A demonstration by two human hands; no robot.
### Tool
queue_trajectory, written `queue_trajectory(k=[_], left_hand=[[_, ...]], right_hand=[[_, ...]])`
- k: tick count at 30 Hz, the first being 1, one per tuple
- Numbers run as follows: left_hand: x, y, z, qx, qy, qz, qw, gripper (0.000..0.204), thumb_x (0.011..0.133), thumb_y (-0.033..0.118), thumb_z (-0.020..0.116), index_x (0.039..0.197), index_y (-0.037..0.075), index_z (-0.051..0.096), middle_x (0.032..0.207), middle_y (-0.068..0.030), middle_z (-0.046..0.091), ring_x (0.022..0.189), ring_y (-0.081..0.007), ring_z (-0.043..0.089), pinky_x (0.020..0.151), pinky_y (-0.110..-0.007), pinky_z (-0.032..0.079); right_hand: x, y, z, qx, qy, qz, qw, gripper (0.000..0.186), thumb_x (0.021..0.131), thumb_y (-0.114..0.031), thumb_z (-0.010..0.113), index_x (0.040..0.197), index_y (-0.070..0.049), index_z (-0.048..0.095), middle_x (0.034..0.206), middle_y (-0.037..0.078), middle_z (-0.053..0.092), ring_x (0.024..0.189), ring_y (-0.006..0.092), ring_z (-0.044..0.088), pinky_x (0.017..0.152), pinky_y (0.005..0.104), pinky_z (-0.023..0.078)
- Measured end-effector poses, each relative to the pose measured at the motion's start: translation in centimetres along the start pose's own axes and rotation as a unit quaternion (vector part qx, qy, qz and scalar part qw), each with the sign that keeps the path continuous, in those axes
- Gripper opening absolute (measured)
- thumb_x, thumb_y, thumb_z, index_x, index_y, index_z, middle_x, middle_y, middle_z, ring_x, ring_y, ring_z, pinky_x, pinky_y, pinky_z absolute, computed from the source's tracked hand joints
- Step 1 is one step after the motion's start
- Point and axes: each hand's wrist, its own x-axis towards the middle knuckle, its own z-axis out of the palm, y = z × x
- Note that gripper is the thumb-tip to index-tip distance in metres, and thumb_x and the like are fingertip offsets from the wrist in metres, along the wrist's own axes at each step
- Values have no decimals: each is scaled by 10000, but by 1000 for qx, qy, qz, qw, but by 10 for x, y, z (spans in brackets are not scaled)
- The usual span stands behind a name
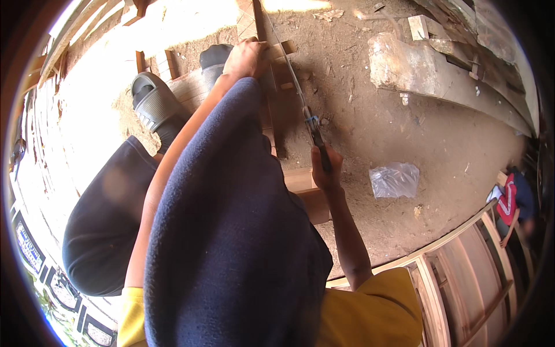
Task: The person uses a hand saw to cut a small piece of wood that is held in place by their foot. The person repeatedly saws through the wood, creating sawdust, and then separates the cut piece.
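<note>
My right hand (328,168) is closed around the dark handle of a handsaw (311,124). Its long thin blade shows nearly edge-on and runs away from me along the right side of a wooden board (247,22). A blue band is wrapped where blade and handle meet. Farther left, my left hand (245,58) grips the board with curled fingers, beside a short wood block (283,48). Under that hand, part of the board is hidden. My feet, in dark sandals (153,98), are at the board's left, by another wood piece (188,89).
A crumpled clear plastic bag (394,180) lies on the dirt floor at right. Large weathered timbers (439,75) fill the far right. A wooden frame (433,289) stands at the lower right, with another person (514,199) beyond it. Dark blue cloth (225,220) covers much of the middle.
</note>
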Motion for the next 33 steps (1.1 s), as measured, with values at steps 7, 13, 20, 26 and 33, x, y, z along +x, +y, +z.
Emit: queue_trajectory(k=[7, 13, 20, 26, 33], left_hand=[[7, -8, 6, 18, 17, -6, 1000, 273, 765, 253, 670, 967, 69, 676, 985, -168, 634, 975, -335, 610, 878, -415, 499], [4, -6, 9, -23, 22, 0, 999, 266, 777, 250, 676, 972, 68, 683, 1015, -162, 633, 985, -325, 612, 882, -398, 501], [5, 9, -1, 14, 10, -59, 998, 267, 811, 242, 640, 1014, 72, 670, 1050, -165, 617, 1021, -332, 592, 901, -399, 488], [6, 7, 1, 6, 22, -28, 999, 267, 785, 246, 654, 989, 76, 676, 1002, -163, 621, 1003, -329, 598, 888, -409, 492], [1, 9, -5, 32, 21, -32, 999, 244, 819, 236, 599, 971, 63, 679, 1000, -170, 624, 983, -332, 606, 878, -401, 499]], right_hand=[[-22, 25, -9, -39, 13, -23, 999, 325, 944, -197, 527, 675, -25, 466, 538, 27, 410, 490, 104, 418, 460, 327, 331], [32, -9, -1, 28, -19, 27, 999, 251, 919, -166, 530, 712, -27, 520, 548, 86, 473, 483, 197, 510, 460, 345, 369], [-22, 17, -19, -3, -6, 15, 1000, 279, 940, -162, 532, 698, -31, 487, 550, 23, 427, 485, 106, 415, 448, 305, 316], [-1, 5, -7, -13, 6, -8, 1000, 265, 942, -190, 537, 736, -24, 517, 553, 20, 435, 488, 99, 421, 448, 301, 324], [5, 16, -11, -8, -13, -40, 999, 294, 946, -168, 523, 690, -31, 479, 553, 27, 413, 499, 98, 422, 455, 300, 322]])
